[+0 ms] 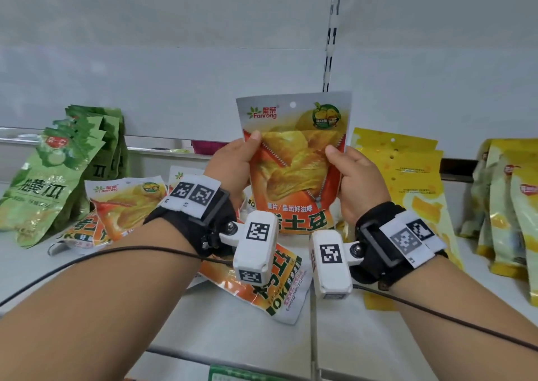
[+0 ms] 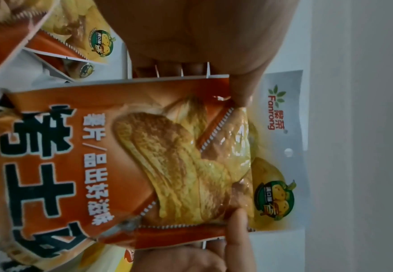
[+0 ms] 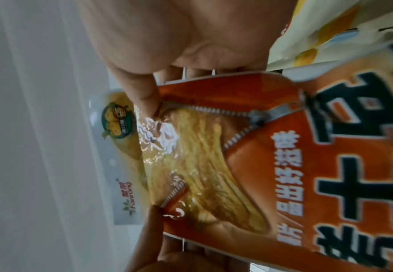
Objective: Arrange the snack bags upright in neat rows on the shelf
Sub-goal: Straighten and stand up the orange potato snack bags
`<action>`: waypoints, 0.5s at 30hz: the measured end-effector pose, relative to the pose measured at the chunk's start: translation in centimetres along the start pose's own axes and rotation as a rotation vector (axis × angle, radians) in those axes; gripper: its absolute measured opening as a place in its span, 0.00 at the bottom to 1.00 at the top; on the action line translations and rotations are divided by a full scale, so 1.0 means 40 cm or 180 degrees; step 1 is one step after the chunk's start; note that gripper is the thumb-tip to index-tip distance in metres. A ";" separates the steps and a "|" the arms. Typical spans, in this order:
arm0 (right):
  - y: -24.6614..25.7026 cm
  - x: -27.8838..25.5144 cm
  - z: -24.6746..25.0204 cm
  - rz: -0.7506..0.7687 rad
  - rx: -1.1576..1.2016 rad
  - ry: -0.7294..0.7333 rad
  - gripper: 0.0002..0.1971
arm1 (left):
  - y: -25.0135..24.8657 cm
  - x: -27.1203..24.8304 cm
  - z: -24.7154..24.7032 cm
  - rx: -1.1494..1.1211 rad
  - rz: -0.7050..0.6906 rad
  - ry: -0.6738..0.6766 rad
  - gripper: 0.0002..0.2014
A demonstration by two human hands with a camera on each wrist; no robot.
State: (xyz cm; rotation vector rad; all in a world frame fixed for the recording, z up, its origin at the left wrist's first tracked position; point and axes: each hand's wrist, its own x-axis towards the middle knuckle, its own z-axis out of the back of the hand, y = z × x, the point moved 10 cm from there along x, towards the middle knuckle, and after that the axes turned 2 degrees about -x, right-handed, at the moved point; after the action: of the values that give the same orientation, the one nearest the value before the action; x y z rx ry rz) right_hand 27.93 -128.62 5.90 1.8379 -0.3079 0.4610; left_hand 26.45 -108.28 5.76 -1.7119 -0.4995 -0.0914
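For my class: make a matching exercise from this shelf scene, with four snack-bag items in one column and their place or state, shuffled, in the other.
Things:
1. held orange bag
2. green bags
3. plain yellow bags
4. loose orange bags

States:
A. lying flat, near the shelf's front
B. gripped upright by left hand and right hand
C. standing in a row, far left
D. leaning back, right of the hands

Pairs: 1-B, 2-C, 3-D, 4-A

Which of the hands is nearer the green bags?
Left. The left hand grips the orange bag on the side facing the green bags; the right hand grips its far side.
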 end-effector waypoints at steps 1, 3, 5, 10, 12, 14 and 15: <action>0.011 0.003 -0.003 0.0058 0.0056 -0.0004 0.07 | -0.004 -0.001 -0.007 0.0042 -0.0046 0.0039 0.16; 0.024 0.008 -0.003 0.0130 0.0130 -0.0045 0.07 | -0.001 -0.005 -0.021 -0.0008 -0.0028 0.0123 0.18; 0.021 0.013 -0.003 0.0122 0.0182 -0.0013 0.07 | 0.005 -0.006 -0.029 -0.0128 0.0017 0.0129 0.15; -0.065 -0.005 0.003 -0.0308 -0.0257 0.0252 0.05 | 0.005 -0.011 -0.039 -0.0706 0.0013 0.0102 0.12; -0.092 -0.012 0.015 -0.0344 -0.0357 0.0198 0.06 | 0.010 -0.008 -0.044 -0.0740 -0.0007 0.0146 0.13; -0.099 -0.008 0.032 -0.0295 -0.0260 0.0001 0.06 | 0.025 -0.004 -0.049 -0.0608 -0.0014 0.0263 0.14; -0.101 -0.003 0.043 -0.0283 -0.0150 -0.0133 0.05 | 0.036 -0.004 -0.053 -0.0425 -0.0006 0.0385 0.13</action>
State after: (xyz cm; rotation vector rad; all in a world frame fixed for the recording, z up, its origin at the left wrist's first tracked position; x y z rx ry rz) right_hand 29.84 -129.02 1.94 1.8089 -0.2621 0.3515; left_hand 27.28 -110.51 4.83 -1.8240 -0.4127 -0.2327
